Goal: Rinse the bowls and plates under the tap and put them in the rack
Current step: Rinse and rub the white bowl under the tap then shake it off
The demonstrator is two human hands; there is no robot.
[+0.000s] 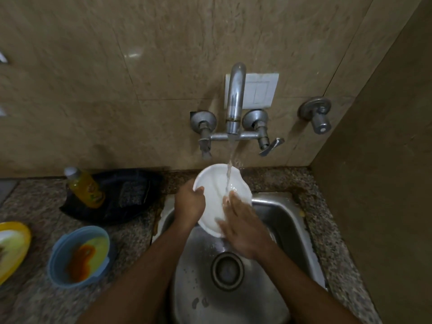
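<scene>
**Rinsing white plate under tap**

Over sink (289,220): left hand (190,202) gripping white plate (215,195) rim, fingers curled; right hand (240,226) rubbing face, fingers spread flat. Advisable: tilting plate, sweeping stream from tap (236,99) across whole surface.

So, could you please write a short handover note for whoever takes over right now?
Left hand grips the white plate's rim, holding it tilted over the sink. Right hand lies flat on its face, rubbing under the running tap.
Done: nothing visibly racked; no rack in view.
Left: finish this plate, then the dirty blue bowl and yellow plate on the counter, left.
</scene>
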